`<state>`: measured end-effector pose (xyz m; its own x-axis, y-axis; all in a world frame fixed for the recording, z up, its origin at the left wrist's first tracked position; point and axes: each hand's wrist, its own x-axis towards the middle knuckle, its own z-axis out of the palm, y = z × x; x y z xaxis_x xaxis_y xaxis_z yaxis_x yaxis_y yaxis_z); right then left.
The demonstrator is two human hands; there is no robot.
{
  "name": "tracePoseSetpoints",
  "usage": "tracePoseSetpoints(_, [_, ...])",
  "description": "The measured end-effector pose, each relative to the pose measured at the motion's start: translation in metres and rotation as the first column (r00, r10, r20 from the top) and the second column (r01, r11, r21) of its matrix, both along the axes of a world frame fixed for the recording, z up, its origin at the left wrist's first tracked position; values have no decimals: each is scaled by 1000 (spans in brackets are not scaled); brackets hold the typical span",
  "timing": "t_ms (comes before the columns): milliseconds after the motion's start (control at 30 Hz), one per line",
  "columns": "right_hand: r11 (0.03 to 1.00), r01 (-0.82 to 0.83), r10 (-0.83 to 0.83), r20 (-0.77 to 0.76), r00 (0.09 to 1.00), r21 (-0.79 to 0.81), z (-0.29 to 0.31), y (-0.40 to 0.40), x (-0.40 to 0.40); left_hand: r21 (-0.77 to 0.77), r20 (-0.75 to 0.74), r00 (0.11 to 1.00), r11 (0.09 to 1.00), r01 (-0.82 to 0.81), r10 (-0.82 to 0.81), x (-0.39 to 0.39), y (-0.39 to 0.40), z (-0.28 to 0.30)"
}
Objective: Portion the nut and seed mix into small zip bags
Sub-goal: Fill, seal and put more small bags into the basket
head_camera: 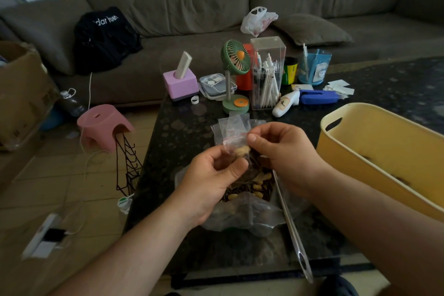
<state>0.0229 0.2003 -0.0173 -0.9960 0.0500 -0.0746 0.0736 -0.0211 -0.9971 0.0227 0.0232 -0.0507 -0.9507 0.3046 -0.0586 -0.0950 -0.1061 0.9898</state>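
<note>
Centre frame: small zip bag (234, 136) held mouth-up directly over the open nut and seed mix bag (249, 190) on the table (182, 132), left hand (213, 180) gripping its filled bottom, right hand (276, 149) pinching its seal.

Grey-brown sofa (216, 7) along rear wall; pink stool (101, 125) on tiled floor (48, 187) before it; dim daylight.
</note>
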Motion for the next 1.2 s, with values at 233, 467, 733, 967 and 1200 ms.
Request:
tracePoseSetpoints(233, [1000, -11, 12, -37, 999, 12, 0, -1, 4, 35, 131, 989, 996, -79, 74, -2, 3, -1])
tracePoseSetpoints(467, [997, 44, -37, -108, 993, 68, -3, -2, 4, 107, 265, 964, 994, -31, 2, 2, 7, 6])
tracePoseSetpoints(733, [984, 91, -56, -225, 973, 152, -4, -2, 3, 131, 241, 968, 990, 45, -75, 6, 8, 7])
tracePoseSetpoints(967, [996, 58, -48, -150, 988, 66, -6, -3, 6, 139, 258, 963, 989, 42, -77, 5, 10, 6])
tracePoseSetpoints(1200, [998, -3, -1, -70, 998, -60, -1, 1, 4, 106, 148, 984, 988, -110, 94, 3, 4, 16])
